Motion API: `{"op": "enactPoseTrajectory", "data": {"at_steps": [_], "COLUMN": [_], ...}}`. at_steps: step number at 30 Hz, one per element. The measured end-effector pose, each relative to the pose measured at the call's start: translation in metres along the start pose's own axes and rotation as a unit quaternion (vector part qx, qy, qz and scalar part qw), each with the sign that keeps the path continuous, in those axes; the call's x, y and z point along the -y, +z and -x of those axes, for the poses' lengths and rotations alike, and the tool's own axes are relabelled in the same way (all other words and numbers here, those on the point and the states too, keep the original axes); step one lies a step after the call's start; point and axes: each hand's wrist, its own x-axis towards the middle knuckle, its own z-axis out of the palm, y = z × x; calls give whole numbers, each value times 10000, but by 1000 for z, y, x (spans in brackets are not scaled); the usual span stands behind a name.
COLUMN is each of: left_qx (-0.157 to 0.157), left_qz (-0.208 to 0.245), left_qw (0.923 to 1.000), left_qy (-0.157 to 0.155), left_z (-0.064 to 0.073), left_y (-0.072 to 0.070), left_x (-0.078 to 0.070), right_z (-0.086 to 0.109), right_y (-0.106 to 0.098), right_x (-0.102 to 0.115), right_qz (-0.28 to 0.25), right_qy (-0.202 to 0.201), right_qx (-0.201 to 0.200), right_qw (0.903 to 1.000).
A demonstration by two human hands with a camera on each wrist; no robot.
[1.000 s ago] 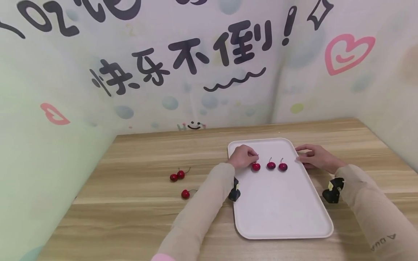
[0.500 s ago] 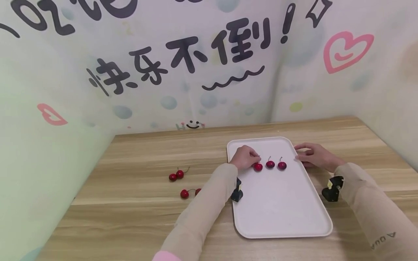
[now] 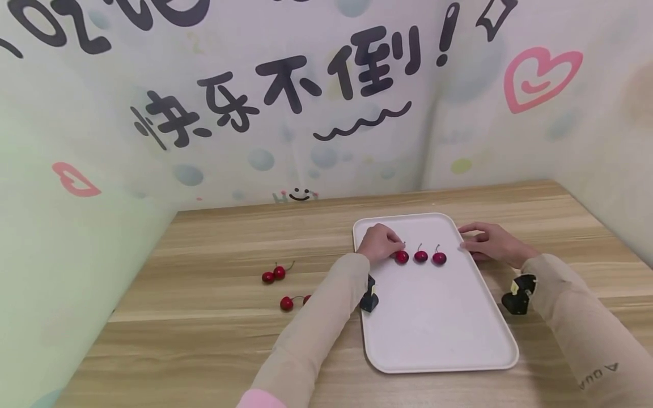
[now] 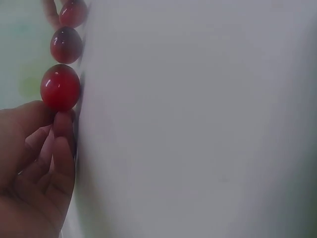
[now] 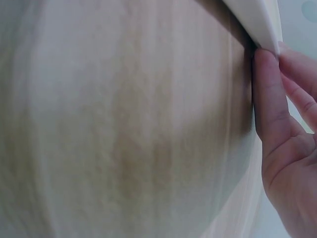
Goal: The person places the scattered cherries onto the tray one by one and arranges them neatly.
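Note:
My left hand (image 3: 378,243) reaches over the left rim of the white tray (image 3: 439,328), finger and thumb pinching a red cherry (image 3: 402,257) at its stem side. In the left wrist view the fingertips sit right against that cherry (image 4: 60,89). To its right, a darker cherry (image 3: 420,256) and another dark cherry (image 3: 439,258) stand in a row with it, stems pointing up. My right hand (image 3: 495,245) is at the tray's right rim, thumb and extended fingers touching the edge; the right wrist view shows the thumb (image 5: 270,94) against the rim.
On the wooden table (image 3: 204,340), left of the tray, two cherries (image 3: 279,272) lie together. Nearer, another cherry (image 3: 287,304) lies beside one partly hidden by the left sleeve (image 3: 321,323). A printed cloth wall (image 3: 285,164) rises behind the table.
The pinched cherry has shifted slightly right, closer to the middle cherry, then a little toward the tray's far end. My right hand stays at the rim. The head view has drifted slightly.

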Motion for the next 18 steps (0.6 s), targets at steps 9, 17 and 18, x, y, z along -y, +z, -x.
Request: {"op": "enactPoseTrajectory", "data": {"at_steps": [9,17,18], "left_qx": [-130,-148,-152], "left_qz": [-77,-102,-111], "left_qw": [9999,9998,9998], "left_qy": [-37,16,31], "left_z": [-2,-2,-2], "left_y": [0,1,1], "left_x": [-1,-1,0], "right_z": [0,-1,-1], "right_y": [-2,-2,-2], "right_x": [0,0,0], "right_qz": [78,126,126], "right_qy": [56,79,99], "right_qx": [-10,20,10], "right_qw": [10000,9999,9999]}}
